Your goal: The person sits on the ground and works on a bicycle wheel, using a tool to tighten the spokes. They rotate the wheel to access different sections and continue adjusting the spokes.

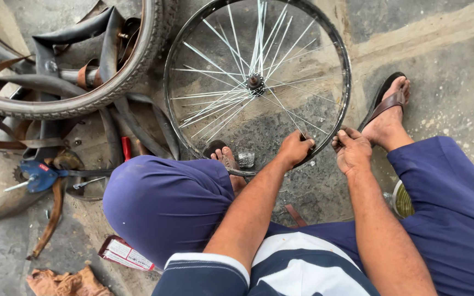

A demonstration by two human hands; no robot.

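1. Nearest us: a striped shirt (297, 263) and blue-trousered knees (165, 203), spread wide, both forearms reaching away over them.
2. Our left hand (294, 149) is closed on the near edge of the bare wheel rim (348, 82), fingers curled over the metal beside a spoke end.
3. Our right hand (352, 151) sits just right of it, fingers pinched tight at the same stretch of rim; what they pinch is too small to tell.
4. The rim stands on its near edge between our sandalled feet (386, 112) and tips away from us. Its hub (255, 82) sits mid-circle and the spokes fan out from it.
5. Far left: a grey tyre (83, 98) lies flat, with black inner tubes (72, 38) and brown rim strips draped through and around it.
6. Left, nearer: a blue tool (39, 175), a small carton (124, 253), a rag (64, 282).
7. The surface is rough, stained concrete floor (445, 66) with a pale band running across, far right.
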